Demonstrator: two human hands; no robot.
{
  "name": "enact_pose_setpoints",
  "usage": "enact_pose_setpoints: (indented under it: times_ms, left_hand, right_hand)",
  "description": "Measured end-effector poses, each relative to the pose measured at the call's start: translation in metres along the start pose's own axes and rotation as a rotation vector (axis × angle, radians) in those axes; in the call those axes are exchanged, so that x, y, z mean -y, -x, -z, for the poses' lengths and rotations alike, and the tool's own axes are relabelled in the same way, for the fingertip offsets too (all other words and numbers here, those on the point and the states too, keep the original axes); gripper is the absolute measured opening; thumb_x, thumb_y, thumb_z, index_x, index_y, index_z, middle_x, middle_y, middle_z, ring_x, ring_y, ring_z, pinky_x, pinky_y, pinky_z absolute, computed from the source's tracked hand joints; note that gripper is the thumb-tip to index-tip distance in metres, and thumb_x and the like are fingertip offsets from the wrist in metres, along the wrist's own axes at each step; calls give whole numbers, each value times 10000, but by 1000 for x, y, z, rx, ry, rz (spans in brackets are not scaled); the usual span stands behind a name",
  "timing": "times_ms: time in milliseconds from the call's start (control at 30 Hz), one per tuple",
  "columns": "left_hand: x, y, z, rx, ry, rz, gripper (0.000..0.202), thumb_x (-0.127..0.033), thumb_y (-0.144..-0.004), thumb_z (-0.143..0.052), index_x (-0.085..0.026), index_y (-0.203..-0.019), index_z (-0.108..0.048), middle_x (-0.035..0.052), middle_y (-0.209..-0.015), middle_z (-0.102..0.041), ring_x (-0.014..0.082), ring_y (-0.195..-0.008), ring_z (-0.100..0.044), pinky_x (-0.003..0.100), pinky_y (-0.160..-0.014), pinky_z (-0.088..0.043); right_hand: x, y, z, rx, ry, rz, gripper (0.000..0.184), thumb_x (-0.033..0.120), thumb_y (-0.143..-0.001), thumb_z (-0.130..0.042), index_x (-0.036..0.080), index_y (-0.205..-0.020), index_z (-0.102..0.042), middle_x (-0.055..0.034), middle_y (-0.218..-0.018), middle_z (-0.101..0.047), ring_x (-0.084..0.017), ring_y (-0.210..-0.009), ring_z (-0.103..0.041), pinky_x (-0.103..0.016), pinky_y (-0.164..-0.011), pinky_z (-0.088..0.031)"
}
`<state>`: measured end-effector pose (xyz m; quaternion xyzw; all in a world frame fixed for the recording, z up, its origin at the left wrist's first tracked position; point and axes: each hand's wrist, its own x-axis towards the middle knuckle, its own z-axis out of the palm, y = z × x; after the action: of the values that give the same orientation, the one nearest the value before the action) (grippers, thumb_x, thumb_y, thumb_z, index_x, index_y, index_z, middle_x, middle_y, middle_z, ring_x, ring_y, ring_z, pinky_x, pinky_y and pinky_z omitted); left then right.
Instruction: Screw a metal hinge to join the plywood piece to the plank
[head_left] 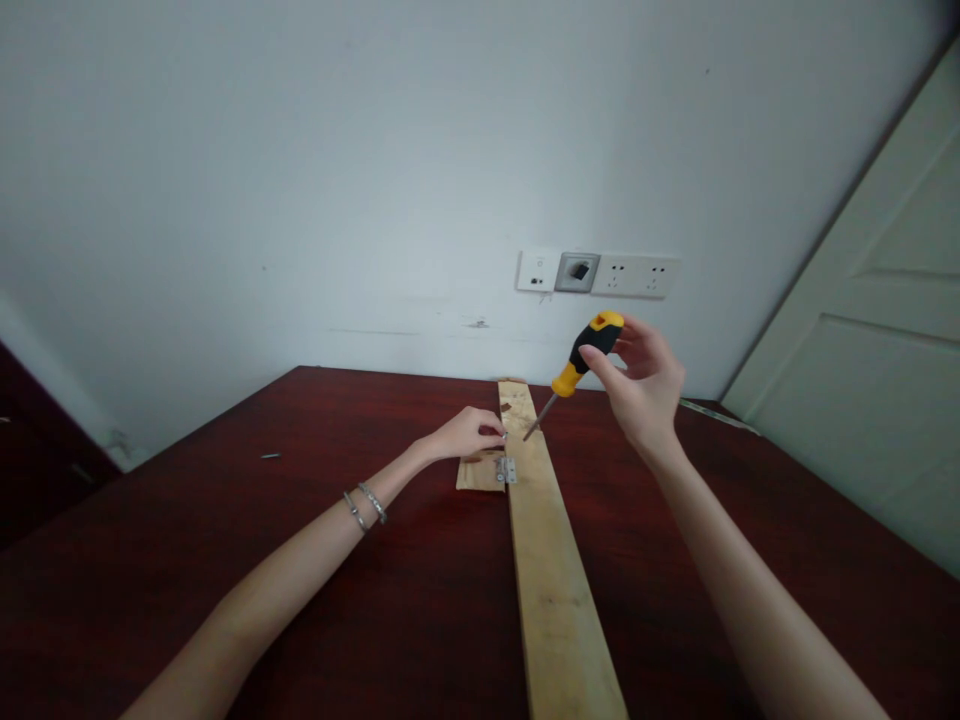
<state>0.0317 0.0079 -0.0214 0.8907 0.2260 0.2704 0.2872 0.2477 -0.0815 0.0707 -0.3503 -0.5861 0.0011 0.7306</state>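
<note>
A long pale wooden plank [555, 570] lies lengthwise on the dark red table [262, 560]. A small wooden piece [478, 474] sits against its left edge, joined by a small metal hinge [508, 469]. My left hand [469, 434] rests above the small piece, its fingertips pinched near the hinge on something too small to make out. My right hand [641, 385] is raised and grips a yellow and black screwdriver [581, 366]. The screwdriver's tip slants down toward the plank just above the hinge.
A small dark item [271, 456] lies on the table at far left. Wall sockets [598, 273] sit on the white wall behind. A pale door [870, 350] stands at right, with a thin strip [718, 415] lying by the table's far right edge.
</note>
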Motion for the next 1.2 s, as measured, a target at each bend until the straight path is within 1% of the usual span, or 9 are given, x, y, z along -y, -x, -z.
enact_pose_setpoints:
  times_ms: [100, 200, 400, 467, 567, 667, 800, 967, 1200]
  left_hand:
    - [14, 13, 25, -53, -52, 77, 155, -214, -808, -608, -109, -858, -710, 71, -876, -713, 149, -800, -644, 230, -753, -468]
    - [38, 36, 63, -67, -172, 159, 161, -206, -815, -587, -122, -864, -715, 69, -911, -722, 157, -846, -653, 238, -798, -468]
    - [87, 106, 146, -21, -602, 449, 202, -183, -816, -558, -127, -923, -720, 86, -1010, -715, 181, -926, -647, 244, -834, -450]
    - [97, 131, 167, -11, -711, 579, 205, -171, -823, -534, -128, -900, -720, 78, -981, -720, 173, -886, -649, 230, -802, -447]
    - [107, 164, 187, -26, -799, 691, 196, -135, -806, -516, -118, -798, -711, 81, -858, -721, 182, -812, -645, 238, -749, -441]
    - [114, 186, 196, -24, -868, 766, 195, -113, -788, -509, -133, -702, -683, 75, -774, -701, 184, -792, -632, 235, -732, -427]
    - [119, 199, 195, 6, -933, 842, 213, -92, -785, -487, -125, -645, -643, 116, -755, -676, 199, -765, -626, 253, -713, -428]
    - [118, 200, 191, 49, -991, 897, 177, -84, -789, -481, -118, -698, -629, 151, -825, -663, 238, -844, -624, 288, -750, -441]
    - [111, 194, 188, 102, -1019, 896, 140, -67, -793, -499, -125, -749, -618, 152, -921, -653, 242, -930, -613, 290, -809, -440]
  right_hand:
    - [0, -4, 6, -48, 14, -13, 470, 347, -672, -762, 232, -1098, -600, -64, -1053, -652, -183, -882, -634, -336, -693, -577]
    - [0, -6, 9, -72, 9, -25, 468, 325, -658, -770, 226, -1088, -614, -74, -1046, -663, -182, -888, -637, -329, -703, -572]
    - [1, -6, 6, -103, -16, -16, 486, 261, -613, -792, 201, -1074, -650, -88, -998, -686, -167, -828, -645, -293, -660, -558]
    - [2, -6, 4, -100, -10, -11, 485, 264, -610, -794, 210, -1072, -659, -80, -982, -690, -173, -832, -650, -305, -668, -561]
    - [2, -4, 2, -85, 10, -21, 494, 285, -611, -793, 220, -1082, -662, -80, -984, -691, -191, -849, -656, -333, -678, -571]
    - [2, -2, 0, -78, 12, -29, 500, 301, -607, -793, 227, -1084, -663, -77, -989, -690, -199, -853, -655, -348, -677, -579]
    - [1, 0, -3, -51, 12, -42, 491, 306, -614, -789, 240, -1085, -664, -69, -982, -691, -187, -826, -648, -332, -653, -580]
    - [1, 1, -3, -23, 11, -53, 471, 273, -623, -792, 247, -1077, -669, -93, -1009, -688, -188, -821, -646, -302, -620, -566]
    - [0, -1, -1, -4, 25, -38, 463, 354, -647, -776, 246, -1075, -638, -60, -1009, -679, -208, -839, -654, -374, -650, -589]
